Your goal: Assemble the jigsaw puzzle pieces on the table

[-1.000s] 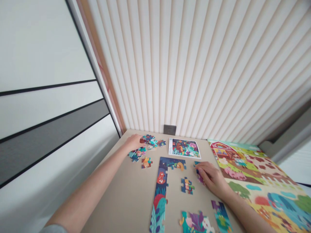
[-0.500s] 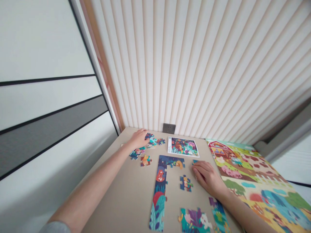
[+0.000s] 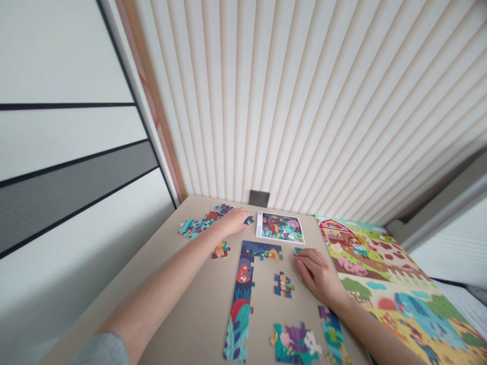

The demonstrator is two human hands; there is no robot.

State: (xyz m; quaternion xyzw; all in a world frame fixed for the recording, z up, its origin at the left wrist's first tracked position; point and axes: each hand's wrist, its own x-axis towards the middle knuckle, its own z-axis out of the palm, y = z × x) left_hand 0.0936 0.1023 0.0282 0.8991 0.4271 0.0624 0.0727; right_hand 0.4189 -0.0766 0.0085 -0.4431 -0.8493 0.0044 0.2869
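Note:
My left hand (image 3: 236, 220) lies over the loose puzzle pieces at the back left, its fingers stretched low beside a dark blue piece (image 3: 249, 220). What is beneath the palm is hidden. My right hand (image 3: 316, 274) rests on the table at right with bent fingers over a puzzle piece, whose blue edge (image 3: 297, 250) shows past the fingertips. Between the hands stands a joined L-shaped border (image 3: 243, 274) of the puzzle. A separate piece (image 3: 284, 284) lies inside its corner, and an orange animal piece (image 3: 221, 250) lies to its left.
A picture card (image 3: 280, 227) of the puzzle lies at the back. Joined sections, one purple and teal (image 3: 296, 344) and one with a frog (image 3: 334, 335), lie near the front. Farm and animal picture boards (image 3: 384, 253) cover the right side. A ribbed wall with a socket (image 3: 259, 198) rises behind.
My left hand has moved right across the loose pieces, uncovering a teal patterned group at left. The right hand stays at its piece. The view has shifted slightly.

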